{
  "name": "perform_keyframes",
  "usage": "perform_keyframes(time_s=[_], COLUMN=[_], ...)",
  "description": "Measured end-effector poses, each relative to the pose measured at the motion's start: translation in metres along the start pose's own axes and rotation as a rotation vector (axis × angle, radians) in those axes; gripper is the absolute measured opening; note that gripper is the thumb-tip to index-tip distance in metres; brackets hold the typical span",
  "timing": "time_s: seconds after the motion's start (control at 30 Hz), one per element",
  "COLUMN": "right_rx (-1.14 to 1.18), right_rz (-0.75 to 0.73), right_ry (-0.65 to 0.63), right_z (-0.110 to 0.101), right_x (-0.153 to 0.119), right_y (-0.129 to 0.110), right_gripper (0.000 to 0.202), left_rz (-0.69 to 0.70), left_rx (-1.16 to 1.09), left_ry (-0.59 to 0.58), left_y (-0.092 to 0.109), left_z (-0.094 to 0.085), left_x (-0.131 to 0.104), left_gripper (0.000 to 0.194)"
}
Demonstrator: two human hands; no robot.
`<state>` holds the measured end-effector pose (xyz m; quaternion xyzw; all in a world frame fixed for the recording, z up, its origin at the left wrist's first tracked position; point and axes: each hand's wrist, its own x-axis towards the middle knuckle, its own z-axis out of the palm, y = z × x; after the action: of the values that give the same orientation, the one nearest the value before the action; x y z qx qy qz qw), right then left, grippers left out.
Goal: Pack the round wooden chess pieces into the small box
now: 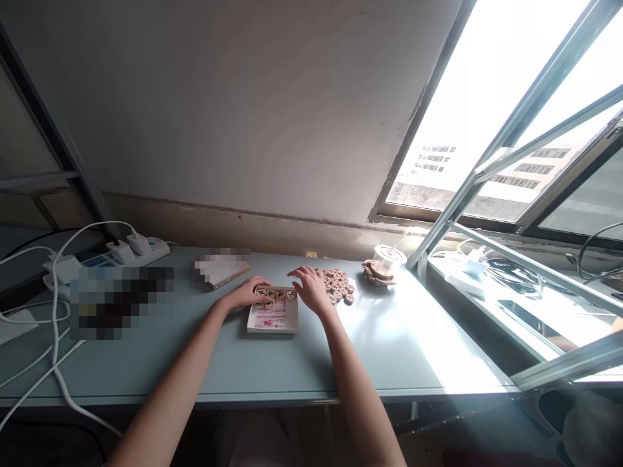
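Observation:
A shallow white box [272, 327] stands on the table in front of me, with a row of several round wooden Chinese chess pieces [281, 294] along its far side and a few just below. Red marks show on its bare bottom. My left hand [244, 292] holds the box's far left corner, its fingers curved over the edge beside the pieces. Above the far right corner is my right hand [311, 287], its fingers spread and apart, with nothing visible in them. Just right of that hand lies a cluster of loose chess pieces [337, 285], partly hidden behind it.
A box lid [228, 275] lies at the back left, partly blurred out. A lidded plastic cup [389, 257] with a straw stands behind a crumpled brown wrapper [378, 275]. Plugs and white cables crowd a power strip [156, 248] on the left. A metal frame [450, 214] rises at right.

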<state>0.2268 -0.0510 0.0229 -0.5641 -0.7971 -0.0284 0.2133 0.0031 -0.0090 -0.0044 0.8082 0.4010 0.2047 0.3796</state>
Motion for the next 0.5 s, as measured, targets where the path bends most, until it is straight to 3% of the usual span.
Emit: perform_keyframes(time_s=[0.07,0.17,0.3,0.5], right_rx=[-0.124,-0.197,-0.185,-0.126], right_rz=[0.100,0.155,0.089,0.101], right_ry=[0.025,-0.053,-0.052,0.007], right_z=[0.007,0.021,0.028,0.018], right_x=[-0.001,-0.003,-0.003,0.001], right_y=[0.012,0.025,0.029,0.021], right_gripper=[0.036,0.042,0.033,0.018], left_rz=[-0.010,-0.013,-0.016,-0.002], left_rx=[0.010,0.011,0.021,0.016], left_ry=[0.015,0.020,0.012,0.000], left_y=[-0.001,-0.003,-0.003,0.001], left_z=[0.001,0.002,0.002,0.000], left_x=[0.000,0.000,0.000,-0.002], left_gripper=[0.055,0.055,0.057,0.055])
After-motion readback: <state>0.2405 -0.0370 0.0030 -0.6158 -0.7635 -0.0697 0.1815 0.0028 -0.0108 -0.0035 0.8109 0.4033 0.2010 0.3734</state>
